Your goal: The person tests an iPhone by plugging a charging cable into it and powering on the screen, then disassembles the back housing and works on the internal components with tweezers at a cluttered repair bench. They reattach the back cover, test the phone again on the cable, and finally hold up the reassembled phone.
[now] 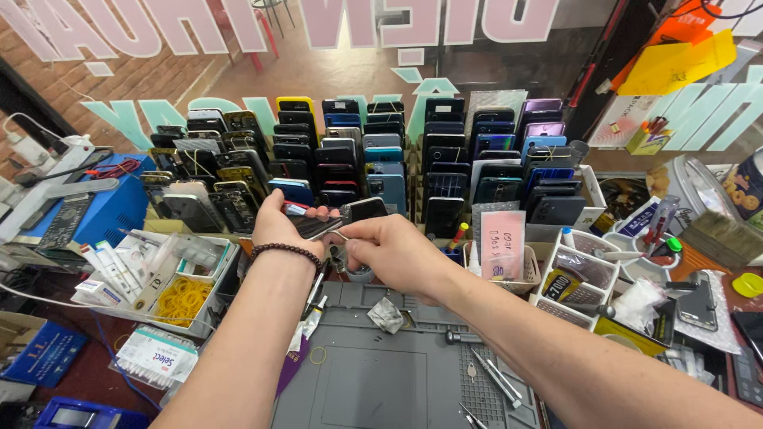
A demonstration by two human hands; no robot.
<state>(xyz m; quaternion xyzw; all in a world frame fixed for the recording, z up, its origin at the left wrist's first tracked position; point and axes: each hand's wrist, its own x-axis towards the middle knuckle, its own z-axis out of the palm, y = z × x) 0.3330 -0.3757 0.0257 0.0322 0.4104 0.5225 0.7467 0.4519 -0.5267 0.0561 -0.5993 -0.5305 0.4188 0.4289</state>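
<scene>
The left hand (280, 225) is gripping a dark phone (338, 218) above the grey mat (381, 373) on the surface while the right hand (389, 250) is pinching a thin metal pin (340, 235) against its edge, the phone being unopened so far.

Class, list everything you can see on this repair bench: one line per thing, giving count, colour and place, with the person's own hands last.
Phones in racks: dozens, mostly dark, behind the hands.
Work mat: one, grey, front centre.
Tweezers: one pair, metal, on the mat.
Rubber bands: a heap, yellow, left tray.
Blue box: one, far left.
Pink card: one, right of centre.
Phone: one, dark, in the left hand.
Left hand: beaded bracelet at the wrist.
Right hand: at the phone's edge.
</scene>
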